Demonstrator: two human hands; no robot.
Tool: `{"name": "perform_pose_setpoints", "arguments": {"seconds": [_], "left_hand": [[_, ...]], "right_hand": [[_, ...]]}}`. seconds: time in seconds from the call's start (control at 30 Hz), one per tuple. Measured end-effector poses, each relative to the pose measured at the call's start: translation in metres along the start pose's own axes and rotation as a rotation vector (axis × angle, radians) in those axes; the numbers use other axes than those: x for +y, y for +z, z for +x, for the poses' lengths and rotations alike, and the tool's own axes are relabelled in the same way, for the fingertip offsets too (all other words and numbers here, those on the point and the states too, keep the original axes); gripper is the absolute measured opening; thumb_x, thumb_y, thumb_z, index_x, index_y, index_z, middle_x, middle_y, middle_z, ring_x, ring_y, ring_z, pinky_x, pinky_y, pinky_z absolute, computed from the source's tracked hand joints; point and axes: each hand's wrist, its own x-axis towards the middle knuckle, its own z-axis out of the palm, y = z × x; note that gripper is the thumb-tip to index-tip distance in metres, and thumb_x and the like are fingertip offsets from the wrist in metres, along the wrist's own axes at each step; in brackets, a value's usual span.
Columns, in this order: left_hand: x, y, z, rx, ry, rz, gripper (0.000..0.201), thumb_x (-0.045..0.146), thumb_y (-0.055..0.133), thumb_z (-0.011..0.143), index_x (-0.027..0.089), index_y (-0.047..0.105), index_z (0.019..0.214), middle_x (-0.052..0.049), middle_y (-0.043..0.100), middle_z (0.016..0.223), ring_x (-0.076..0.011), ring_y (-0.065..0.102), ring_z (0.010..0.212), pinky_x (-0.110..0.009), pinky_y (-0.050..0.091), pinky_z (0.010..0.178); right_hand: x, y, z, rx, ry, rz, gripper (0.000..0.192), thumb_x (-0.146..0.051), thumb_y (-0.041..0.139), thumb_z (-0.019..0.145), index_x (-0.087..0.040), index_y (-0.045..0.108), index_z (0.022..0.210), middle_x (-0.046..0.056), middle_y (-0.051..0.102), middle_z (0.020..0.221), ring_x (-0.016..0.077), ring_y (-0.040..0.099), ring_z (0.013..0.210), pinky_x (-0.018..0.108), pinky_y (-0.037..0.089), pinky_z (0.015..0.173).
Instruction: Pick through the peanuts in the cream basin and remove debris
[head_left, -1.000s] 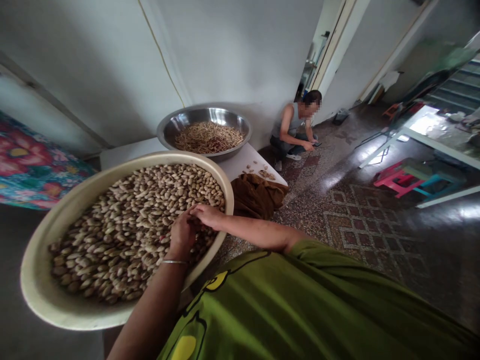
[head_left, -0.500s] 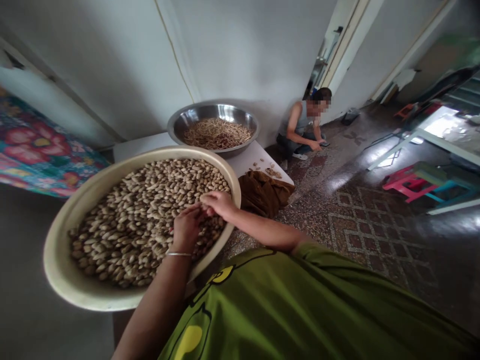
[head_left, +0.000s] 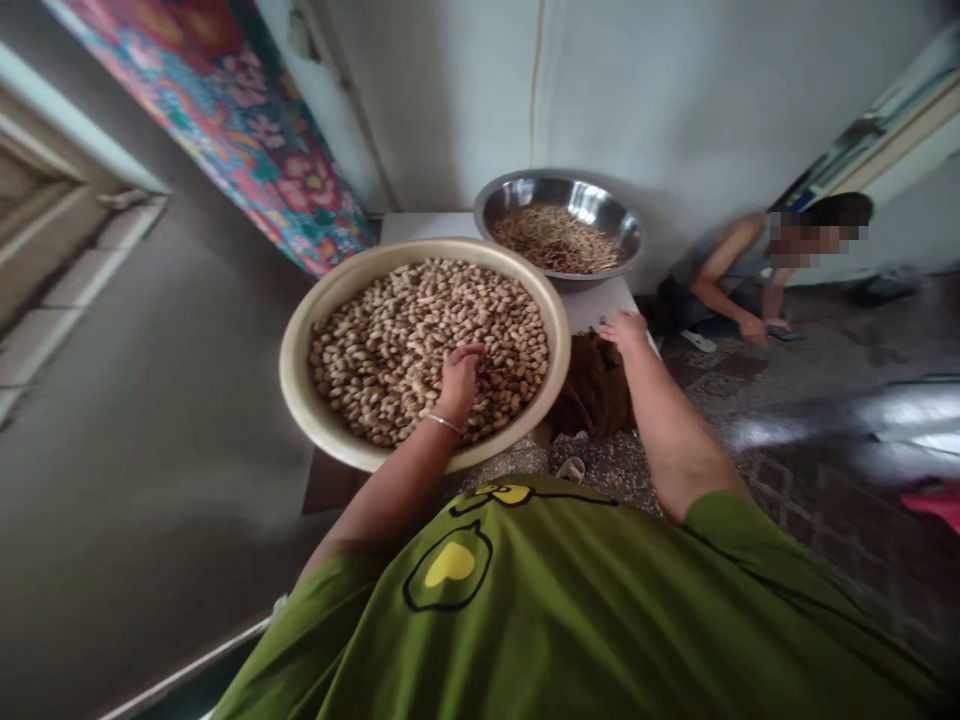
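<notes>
A wide cream basin (head_left: pixel 292 375) full of unshelled peanuts (head_left: pixel 405 320) stands in front of me. Over the peanuts, in the right half of the basin, is my left hand (head_left: pixel 460 378), with a bracelet at the wrist. Its fingers are curled in; what they hold, if anything, is too small to make out. My right hand (head_left: pixel 624 330) is outside the basin, above the corner of the white table (head_left: pixel 611 297) and a crumpled brown cloth (head_left: pixel 596 385). Its fingers reach out to the left, apart, and I see nothing in them.
Behind the basin, a steel bowl (head_left: pixel 484 215) holds thin, straw-coloured pieces (head_left: pixel 555 240). To the right, a person (head_left: pixel 739 265) crouches low by the wall, hands near a small dark object. A flowered cloth (head_left: pixel 307 185) hangs at the left. A pink stool (head_left: pixel 937 503) is partly in view.
My hands were together over the peanuts; the right one has moved away, over the basin's rim to the table corner, and opened. The left stays above the peanuts. The view has turned left.
</notes>
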Motion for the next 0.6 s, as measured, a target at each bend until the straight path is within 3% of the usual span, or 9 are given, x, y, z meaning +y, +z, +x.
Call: {"name": "perform_pose_setpoints", "arguments": {"seconds": [0.07,0.17,0.23,0.33,0.47,0.6], "left_hand": [[0.001,0.000,0.001,0.036,-0.010,-0.037,0.031,0.020,0.053,0.067,0.012,0.070,0.092,-0.007,0.066,0.083,-0.0147,0.055,0.070,-0.026,0.043,0.064],[0.000,-0.003,0.005,0.062,0.008,-0.066,0.033,0.018,0.051,0.069,0.012,0.069,0.096,-0.009,0.068,0.093,-0.0161,0.060,0.079,-0.026,0.045,0.069],[-0.001,-0.004,0.008,0.058,0.006,-0.074,0.033,0.017,0.052,0.069,0.012,0.068,0.098,-0.009,0.069,0.094,-0.0158,0.060,0.081,-0.026,0.045,0.069],[-0.001,-0.004,0.009,0.042,0.007,-0.099,0.030,0.015,0.052,0.069,0.012,0.068,0.095,-0.008,0.068,0.090,-0.0149,0.060,0.080,-0.025,0.045,0.071],[0.002,-0.002,0.007,0.035,0.006,-0.115,0.024,0.013,0.053,0.070,0.011,0.069,0.087,-0.006,0.067,0.083,-0.0139,0.059,0.075,-0.025,0.045,0.071],[0.002,-0.002,0.005,0.042,-0.023,-0.123,0.022,0.013,0.054,0.072,0.012,0.069,0.087,-0.005,0.066,0.080,-0.0139,0.058,0.071,-0.025,0.044,0.066]], "right_hand": [[-0.007,0.010,-0.009,-0.003,-0.041,0.023,0.044,-0.019,0.035,0.103,0.005,0.052,0.135,0.025,0.068,0.098,0.0047,0.060,0.061,0.019,0.046,0.062],[-0.018,0.033,-0.039,-0.061,-0.163,0.052,0.040,-0.029,0.045,0.102,-0.005,0.062,0.130,0.019,0.070,0.102,0.0056,0.057,0.063,0.019,0.044,0.061],[-0.025,0.050,-0.064,-0.222,-0.336,-0.045,0.030,-0.028,0.057,0.098,-0.010,0.070,0.118,0.012,0.072,0.095,0.0088,0.062,0.070,0.020,0.048,0.069],[-0.033,0.073,-0.097,-0.446,-0.587,-0.405,0.018,-0.024,0.066,0.093,-0.017,0.077,0.104,0.008,0.073,0.099,0.0170,0.068,0.091,0.028,0.051,0.086],[-0.036,0.092,-0.116,-0.407,-0.617,-0.859,0.020,-0.029,0.070,0.092,-0.014,0.079,0.102,0.017,0.070,0.112,0.0266,0.066,0.106,0.036,0.050,0.094],[-0.035,0.101,-0.113,-0.381,-0.594,-0.951,0.026,-0.029,0.072,0.091,-0.009,0.077,0.107,0.023,0.069,0.113,0.0290,0.066,0.107,0.037,0.050,0.094]]}}
